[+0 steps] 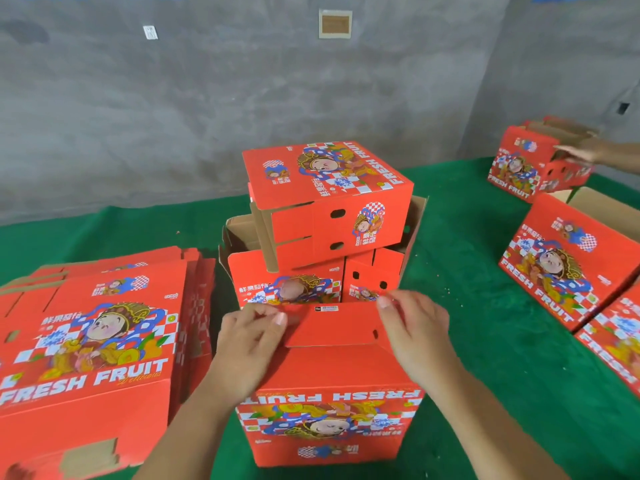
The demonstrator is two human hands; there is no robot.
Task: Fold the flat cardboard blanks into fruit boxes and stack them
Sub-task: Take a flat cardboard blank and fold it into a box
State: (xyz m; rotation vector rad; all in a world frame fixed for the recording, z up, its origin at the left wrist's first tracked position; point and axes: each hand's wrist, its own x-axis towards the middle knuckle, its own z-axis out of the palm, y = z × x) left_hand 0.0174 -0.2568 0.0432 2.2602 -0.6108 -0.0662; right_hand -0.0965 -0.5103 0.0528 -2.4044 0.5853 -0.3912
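Observation:
A red printed fruit box stands in front of me on the green table, its picture upside down toward me. My left hand and my right hand both pinch the far edge of its top flap, one at each end. Beyond it, several folded boxes are stacked, the top one lying tilted on the open ones below. A pile of flat red blanks lies at my left.
At the right, more folded red boxes stand on the green table. Another person's hand rests on a box at the far right. A grey concrete wall runs behind.

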